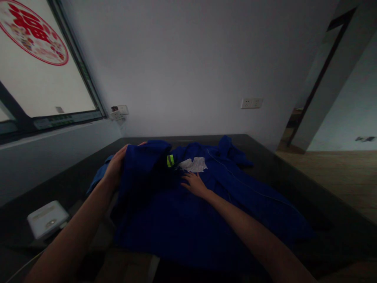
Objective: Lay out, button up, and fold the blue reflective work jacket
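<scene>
Our blue garment [165, 224] lies across the desk [266, 157], a dark, smooth surface with a faint sheen. The cloth is matte and looks fairly sturdy, creased into soft ridges toward the far side and falling into deep shadow near us. At the left, a broad flap stands up in a rounded fold; at the right, a long tapering section stretches down toward the near edge, traced by a thin pale line [250, 185]. In the middle we see a greyish-white patch [193, 164], crinkled and ragged along its lower edge, and beside the raised fold a small yellow-green patch [170, 160] crossed by a darker stripe.

Our left hand [117, 163] wraps the outer side of the flap, fingers behind the cloth; we cannot tell how tightly they close. Our right hand [194, 184] rests palm down on the fabric with its fingers spread, the tips just by the whitish patch. Beyond our left hand peeks lighter blue cloth [99, 175]. Near our left forearm sits a white, round-cornered box [48, 219], smooth and hard-looking.
</scene>
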`<state>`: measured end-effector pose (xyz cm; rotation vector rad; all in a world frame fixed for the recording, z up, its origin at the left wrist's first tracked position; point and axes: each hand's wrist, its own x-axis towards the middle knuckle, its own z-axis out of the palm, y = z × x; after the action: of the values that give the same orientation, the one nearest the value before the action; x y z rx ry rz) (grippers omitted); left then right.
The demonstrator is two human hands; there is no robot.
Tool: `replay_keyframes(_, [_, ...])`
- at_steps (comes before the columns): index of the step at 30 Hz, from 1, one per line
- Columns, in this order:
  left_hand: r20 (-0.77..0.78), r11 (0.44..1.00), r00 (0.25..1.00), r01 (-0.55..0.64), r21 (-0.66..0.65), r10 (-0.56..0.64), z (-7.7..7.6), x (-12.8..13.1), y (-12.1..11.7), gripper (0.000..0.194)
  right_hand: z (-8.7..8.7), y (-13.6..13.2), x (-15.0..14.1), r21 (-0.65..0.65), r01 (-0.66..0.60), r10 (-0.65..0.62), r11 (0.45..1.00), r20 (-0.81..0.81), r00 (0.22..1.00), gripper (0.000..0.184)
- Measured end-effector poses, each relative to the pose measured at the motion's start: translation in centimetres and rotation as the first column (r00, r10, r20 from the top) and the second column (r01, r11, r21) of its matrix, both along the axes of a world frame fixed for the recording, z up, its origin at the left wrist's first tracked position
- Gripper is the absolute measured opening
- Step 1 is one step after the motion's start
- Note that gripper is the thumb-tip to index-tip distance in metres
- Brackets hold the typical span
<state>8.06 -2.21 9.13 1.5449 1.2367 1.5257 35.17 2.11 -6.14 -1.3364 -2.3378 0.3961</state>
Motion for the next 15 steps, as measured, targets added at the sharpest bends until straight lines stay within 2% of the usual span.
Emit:
replay_keyframes(2, [0.000,0.963,0.968,0.251,-0.098,-0.252,0.4,1.0,-3.5,0.028,0.5,0.7,0.2,-0.044,0.007,-0.016,0.999,-0.187,0.982,0.034])
replay_keyframes(3, [-0.051,0.896,0.904,0.411,-0.165,-0.424,0.4,1.6,-5.0,0.030,0.9,1.0,0.4,-0.096,0.012,-0.040,0.995,-0.293,0.955,0.032])
replay_keyframes(4, [-0.131,0.799,0.798,0.549,-0.244,-0.588,0.3,2.1,-6.2,0.031,1.2,1.3,0.5,-0.154,0.014,-0.072,0.988,-0.380,0.922,0.033])
replay_keyframes(5, [-0.212,0.687,0.658,0.648,-0.331,-0.723,0.1,2.7,-7.0,0.031,1.5,1.6,0.7,-0.221,0.009,-0.109,0.975,-0.445,0.889,0.037])
replay_keyframes(6, [-0.281,0.585,0.513,0.700,-0.410,-0.811,0.0,3.3,-7.5,0.032,1.7,1.8,0.8,-0.295,-0.004,-0.146,0.956,-0.487,0.861,0.040])
replay_keyframes(7, [-0.338,0.522,0.402,0.714,-0.466,-0.851,-0.1,4.0,-7.6,0.032,1.9,1.8,0.8,-0.366,-0.024,-0.180,0.930,-0.513,0.840,0.043])
replay_keyframes(8, [-0.386,0.508,0.347,0.708,-0.490,-0.855,-0.3,4.6,-7.3,0.031,2.0,1.8,0.8,-0.426,-0.048,-0.204,0.903,-0.525,0.826,0.045])
replay_keyframes(9, [-0.431,0.539,0.350,0.695,-0.476,-0.832,-0.5,5.3,-6.6,0.031,2.0,1.6,0.7,-0.471,-0.073,-0.218,0.879,-0.534,0.817,0.044])
replay_keyframes(11, [-0.524,0.666,0.447,0.648,-0.369,-0.725,-1.2,6.8,-4.0,0.031,1.9,1.0,0.2,-0.511,-0.142,-0.197,0.848,-0.551,0.811,0.040])
replay_keyframes(13, [-0.626,0.792,0.534,0.561,-0.241,-0.569,-2.3,8.6,-0.2,0.031,1.8,0.2,-0.5,-0.478,-0.214,-0.100,0.852,-0.550,0.829,0.036])
replay_keyframes(15, [-0.756,0.900,0.529,0.397,-0.181,-0.386,-3.6,10.3,4.2,0.031,1.8,-0.6,-1.3,-0.450,-0.279,-0.010,0.848,-0.540,0.842,0.035])
